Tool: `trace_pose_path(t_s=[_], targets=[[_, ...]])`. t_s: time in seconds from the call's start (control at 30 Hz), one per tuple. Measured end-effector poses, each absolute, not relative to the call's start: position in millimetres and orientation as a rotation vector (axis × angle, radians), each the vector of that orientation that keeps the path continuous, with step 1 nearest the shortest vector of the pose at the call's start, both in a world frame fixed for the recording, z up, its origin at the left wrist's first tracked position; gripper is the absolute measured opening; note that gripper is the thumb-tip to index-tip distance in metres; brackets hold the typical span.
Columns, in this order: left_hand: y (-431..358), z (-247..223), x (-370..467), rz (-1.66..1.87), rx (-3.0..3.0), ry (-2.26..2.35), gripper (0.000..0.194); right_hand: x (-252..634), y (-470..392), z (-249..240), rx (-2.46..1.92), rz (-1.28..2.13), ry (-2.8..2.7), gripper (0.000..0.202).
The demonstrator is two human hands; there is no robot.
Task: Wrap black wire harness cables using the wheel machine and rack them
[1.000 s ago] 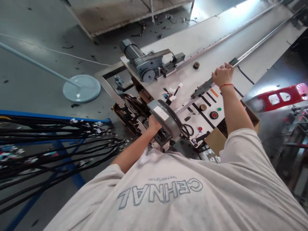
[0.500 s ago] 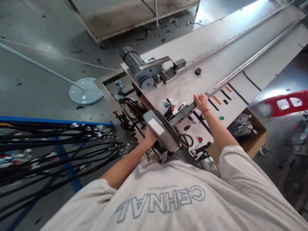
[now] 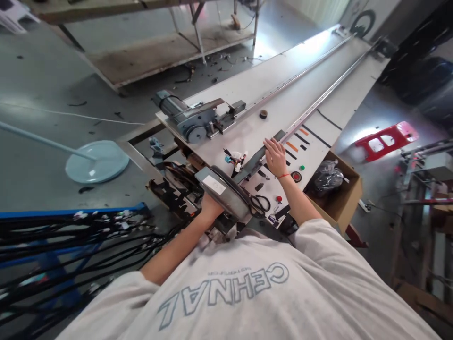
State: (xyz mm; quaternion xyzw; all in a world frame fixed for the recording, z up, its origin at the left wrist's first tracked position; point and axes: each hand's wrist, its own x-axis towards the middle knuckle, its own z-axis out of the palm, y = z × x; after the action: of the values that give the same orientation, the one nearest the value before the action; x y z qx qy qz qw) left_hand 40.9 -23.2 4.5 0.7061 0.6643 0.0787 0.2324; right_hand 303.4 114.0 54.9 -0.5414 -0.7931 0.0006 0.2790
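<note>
My left hand (image 3: 211, 207) reaches behind a grey machine housing (image 3: 231, 197) with a white label, and its fingers are hidden there. My right hand (image 3: 275, 158) rests with fingers stretched out at the far end of a grey metal bar (image 3: 255, 163), beside the rail. Between the bar and the housing lies a bundle of wires with small connectors (image 3: 235, 159). Black-handled scissors (image 3: 261, 204) sit against the housing's right side. A red button (image 3: 279, 199) and a green button (image 3: 302, 168) are on the tabletop near my right forearm.
The long white table (image 3: 300, 61) carries metal rails, a motor (image 3: 171, 105) with a pulley, and a tape roll (image 3: 263, 114). At right stand a cardboard box (image 3: 348, 198) holding a plastic bag and a red stool (image 3: 385, 140). Black cable harnesses (image 3: 88, 236) hang on a blue rack at left.
My right hand has loosened from around the bar's end, and its fingers now stretch out. The view has tilted up, showing the table's far end. My left hand stays behind the housing.
</note>
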Motion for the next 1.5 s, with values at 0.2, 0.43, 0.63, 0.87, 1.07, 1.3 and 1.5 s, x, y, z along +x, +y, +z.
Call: trace_pose_path(t_s=[0.2, 0.43, 0.63, 0.87, 1.07, 1.3, 1.5], targets=[[-69, 23, 10, 0.258, 1.811, 1.991, 0.056, 401, 67, 35, -2.522, 0.255, -1.677, 0.053], [-113, 7, -18, 0.197, 1.5, 2.086, 0.04, 431, 72, 28, -2.764, 0.601, -1.588, 0.055], [-131, -16, -44, 0.178, 1.436, 2.104, 0.036, 426, 79, 32, -2.79, 0.619, -1.594, 0.049], [-157, -27, -66, 0.17, 1.359, 2.053, 0.033, 425, 82, 31, -2.806, 0.617, -1.56, 0.047], [-180, -31, -87, 0.175, 1.193, 1.995, 0.031, 416, 75, 29, -2.841, 0.618, -1.463, 0.058], [-203, -48, -112, 0.164, 1.169, 1.977, 0.026, 411, 75, 33, -2.875, 0.647, -1.365, 0.061], [-226, -72, -138, 0.049, 1.208, 2.001, 0.021, 388, 62, 37, -2.788, 0.424, -1.474, 0.059]])
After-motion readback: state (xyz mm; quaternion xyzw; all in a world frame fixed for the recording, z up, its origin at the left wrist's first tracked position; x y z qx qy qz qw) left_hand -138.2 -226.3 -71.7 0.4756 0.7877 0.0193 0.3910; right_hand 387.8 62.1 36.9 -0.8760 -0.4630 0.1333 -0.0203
